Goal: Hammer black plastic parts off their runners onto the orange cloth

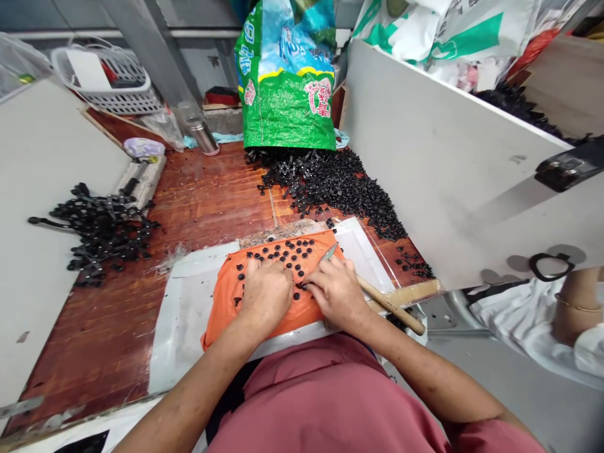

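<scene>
An orange cloth-covered pad [287,322] lies in front of me, with several small black round pieces [304,255] standing on its top. My left hand [268,290] rests on the pad's middle, fingers curled down; whatever they may hold is hidden. My right hand [340,290] is closed around the wooden handle [391,305] of a tool, whose grey pointed blade [329,251] sticks out past the knuckles. The fingertips of that hand are beside a small black piece [302,286] on the pad.
Behind the pad, a heap of small black parts [349,189] spreads below a green bag [290,113]. More branched black parts [101,229] lie at the left. A metal flask [204,135] and white basket [117,97] stand farther back. Another person's arm [578,305] shows at the right.
</scene>
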`<state>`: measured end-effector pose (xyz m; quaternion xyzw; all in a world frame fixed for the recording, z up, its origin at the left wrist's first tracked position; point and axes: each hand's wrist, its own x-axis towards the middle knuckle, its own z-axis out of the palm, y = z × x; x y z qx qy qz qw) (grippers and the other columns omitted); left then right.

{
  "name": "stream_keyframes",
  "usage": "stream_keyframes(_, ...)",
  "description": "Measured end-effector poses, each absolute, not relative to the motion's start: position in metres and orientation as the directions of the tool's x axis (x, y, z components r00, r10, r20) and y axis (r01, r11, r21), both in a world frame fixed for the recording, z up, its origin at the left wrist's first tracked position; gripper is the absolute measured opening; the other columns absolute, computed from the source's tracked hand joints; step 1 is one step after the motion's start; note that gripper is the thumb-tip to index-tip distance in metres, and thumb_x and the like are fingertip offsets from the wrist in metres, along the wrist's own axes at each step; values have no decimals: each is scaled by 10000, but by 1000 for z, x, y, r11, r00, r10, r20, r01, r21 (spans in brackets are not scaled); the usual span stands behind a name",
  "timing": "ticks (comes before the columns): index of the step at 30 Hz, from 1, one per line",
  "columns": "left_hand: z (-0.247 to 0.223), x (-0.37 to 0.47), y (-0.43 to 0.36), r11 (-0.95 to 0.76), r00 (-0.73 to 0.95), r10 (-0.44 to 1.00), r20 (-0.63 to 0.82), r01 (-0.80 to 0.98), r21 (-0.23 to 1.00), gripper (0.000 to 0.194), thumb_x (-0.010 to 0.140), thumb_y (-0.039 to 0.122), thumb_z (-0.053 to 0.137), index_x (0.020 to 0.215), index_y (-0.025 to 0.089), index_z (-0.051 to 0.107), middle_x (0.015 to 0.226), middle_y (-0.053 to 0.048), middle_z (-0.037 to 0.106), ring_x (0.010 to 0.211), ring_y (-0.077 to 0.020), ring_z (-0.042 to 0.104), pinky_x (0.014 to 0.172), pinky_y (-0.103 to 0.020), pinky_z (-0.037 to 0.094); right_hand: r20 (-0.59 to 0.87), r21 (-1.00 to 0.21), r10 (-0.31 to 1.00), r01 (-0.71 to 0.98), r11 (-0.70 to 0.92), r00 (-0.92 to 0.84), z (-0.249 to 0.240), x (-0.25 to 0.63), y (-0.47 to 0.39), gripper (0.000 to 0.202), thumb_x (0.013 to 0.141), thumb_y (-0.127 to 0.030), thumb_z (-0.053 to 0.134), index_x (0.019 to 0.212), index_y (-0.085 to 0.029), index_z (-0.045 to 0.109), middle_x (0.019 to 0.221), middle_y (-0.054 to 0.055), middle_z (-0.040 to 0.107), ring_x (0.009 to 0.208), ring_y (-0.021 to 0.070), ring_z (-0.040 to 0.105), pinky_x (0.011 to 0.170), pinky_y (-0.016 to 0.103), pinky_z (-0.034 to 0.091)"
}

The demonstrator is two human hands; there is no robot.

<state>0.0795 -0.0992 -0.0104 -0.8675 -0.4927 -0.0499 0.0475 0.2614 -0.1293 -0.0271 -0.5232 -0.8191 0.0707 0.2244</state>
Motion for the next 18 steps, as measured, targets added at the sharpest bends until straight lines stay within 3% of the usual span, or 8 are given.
stream_keyframes(6,-20,76,-106,-540,558,798,227,830,-142,289,952,142,514,742,183,708,757,-81,675,794,-261,576,752,-437,307,295,-358,898,833,422,-327,-23,276,-134,127,976,-210,633,926,-225,749,904,51,664,923,229,524,829,395,280)
stream_keyframes(12,-8,77,-108,-544,539,825,169,839,-15,209,941,211,577,812,199,741,813,-78,702,815,-264,588,754,-428,302,228,-232,899,876,423,-374,-30,254,-129,140,952,-304,674,891,-200,747,905,60,676,937,251,513,851,419,283)
stream_keyframes(15,-10,80,-106,-594,586,800,127,804,28,195,929,173,590,813,204,743,829,-70,705,831,-254,593,752,-416,299,235,-234,901,878,418,-366,-32,251,-124,164,952,-252,653,832,-179,739,862,66,671,908,249,511,822,424,281)
stream_keyframes(18,-14,77,-107,-605,590,787,181,796,33,217,941,168,593,777,200,732,797,-60,691,808,-239,580,749,-406,297,254,-251,895,869,426,-366,-35,250,-122,182,952,-245,650,804,-181,734,848,64,669,903,246,510,813,426,280)
